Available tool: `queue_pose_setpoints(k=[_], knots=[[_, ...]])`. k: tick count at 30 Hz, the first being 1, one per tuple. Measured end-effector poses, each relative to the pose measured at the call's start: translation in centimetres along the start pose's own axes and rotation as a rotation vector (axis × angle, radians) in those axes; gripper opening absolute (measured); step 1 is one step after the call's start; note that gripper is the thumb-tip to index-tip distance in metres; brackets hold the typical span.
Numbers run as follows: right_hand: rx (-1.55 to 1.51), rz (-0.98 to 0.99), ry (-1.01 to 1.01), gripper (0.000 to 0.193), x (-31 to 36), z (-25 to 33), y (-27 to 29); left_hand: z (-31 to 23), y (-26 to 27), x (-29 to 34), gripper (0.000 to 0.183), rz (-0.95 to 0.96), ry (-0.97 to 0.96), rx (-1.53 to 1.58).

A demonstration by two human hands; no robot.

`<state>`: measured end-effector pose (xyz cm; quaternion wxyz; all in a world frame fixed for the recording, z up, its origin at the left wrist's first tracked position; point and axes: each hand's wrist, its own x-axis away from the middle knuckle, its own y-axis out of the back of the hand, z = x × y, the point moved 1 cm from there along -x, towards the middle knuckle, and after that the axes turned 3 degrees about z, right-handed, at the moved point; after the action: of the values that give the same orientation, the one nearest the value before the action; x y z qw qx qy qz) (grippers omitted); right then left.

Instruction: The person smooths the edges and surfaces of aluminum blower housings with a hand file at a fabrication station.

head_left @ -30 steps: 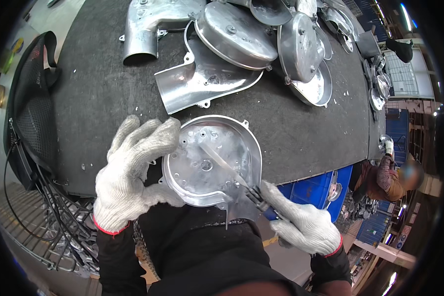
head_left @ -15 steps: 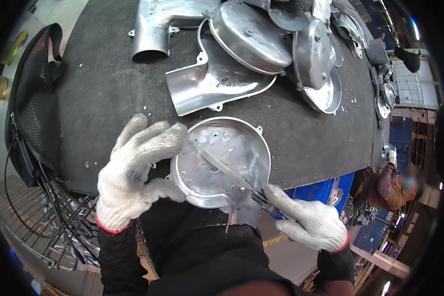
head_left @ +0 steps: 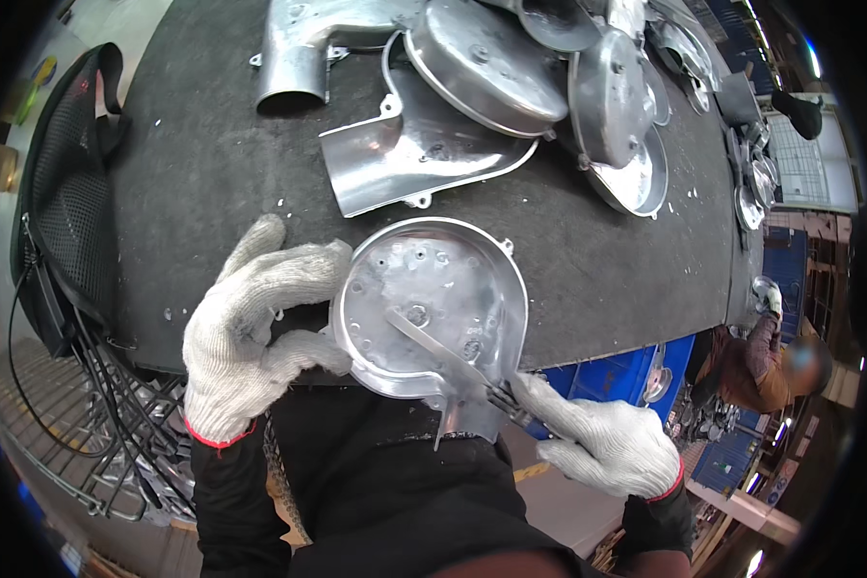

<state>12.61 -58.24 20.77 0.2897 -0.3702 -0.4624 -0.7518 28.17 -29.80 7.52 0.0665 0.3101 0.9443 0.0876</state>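
Observation:
A round, shallow cast-metal housing point(head_left: 405, 279) with a short outlet at its lower right lies open side up at the near edge of the dark table, partly over my lap. My left hand point(head_left: 250, 323), in a white knit glove, grips its left rim between thumb and fingers. In my gloved right hand point(head_left: 602, 433) is a flat-bladed hand tool point(head_left: 441, 354) with a dark handle. Its narrow metal blade slants across the housing's lower right, tip toward the middle; whether it is a file or a knife I cannot tell.
Several more metal castings point(head_left: 486, 72) are piled at the far side of the dark table point(head_left: 202, 154). A black mesh chair back point(head_left: 67, 202) and a wire rack point(head_left: 77, 453) stand left. Lower right is a blue bin point(head_left: 607, 376); a co-worker point(head_left: 756, 371) sits farther right.
The housing has shifted slightly away from me and a little left, both gloved hands staying at it. The blade's tip has moved slightly down and toward me.

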Motion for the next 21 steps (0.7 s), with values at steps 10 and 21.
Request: queue_pose_setpoints(k=[10, 21], knots=[[-0.074, -0.001, -0.007, 0.073, -2.1, 1.7, 1.3, 0.4, -0.1, -0.1, 0.067, -0.089, 0.001, 0.000], [-0.114, -0.057, 0.142, 0.070, -2.2, 0.6, 1.2, 0.8, -0.2, -0.2, 0.050, -0.093, 0.005, 0.050]])
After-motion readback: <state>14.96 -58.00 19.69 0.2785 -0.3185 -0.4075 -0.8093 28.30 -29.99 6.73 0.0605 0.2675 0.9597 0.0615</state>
